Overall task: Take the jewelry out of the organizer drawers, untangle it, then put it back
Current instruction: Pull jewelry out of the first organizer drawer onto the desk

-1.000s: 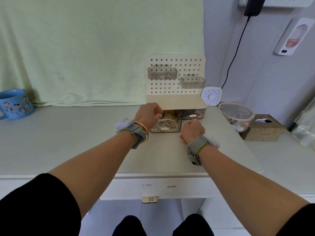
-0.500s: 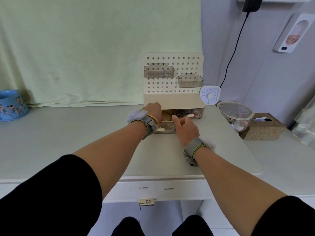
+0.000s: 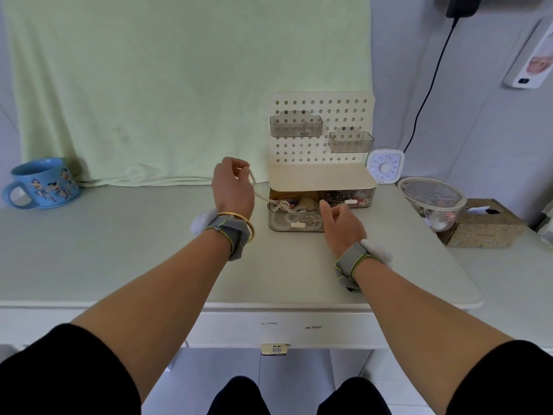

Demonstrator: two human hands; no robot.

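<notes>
A cream organizer [image 3: 321,178] with a pegboard back stands on the desk. Its clear left drawer [image 3: 294,218] is pulled out and holds tangled jewelry. The right drawer [image 3: 348,198] is pushed in. My left hand [image 3: 232,187] is raised left of the organizer, pinching one end of a pearl necklace [image 3: 258,190] that trails down into the left drawer. My right hand [image 3: 341,223] rests at that drawer's right front corner, fingers curled against it, thumb up; what they hold is hidden.
A blue cartoon mug [image 3: 42,184] stands at the far left. A white timer [image 3: 385,167], a covered glass bowl [image 3: 431,202] and a cork tissue box [image 3: 484,224] sit to the right. A green cloth [image 3: 179,85] hangs behind.
My left hand has come out of the left drawer and risen to the left, drawing the pearl necklace out with it. My right hand stays by the drawer.
</notes>
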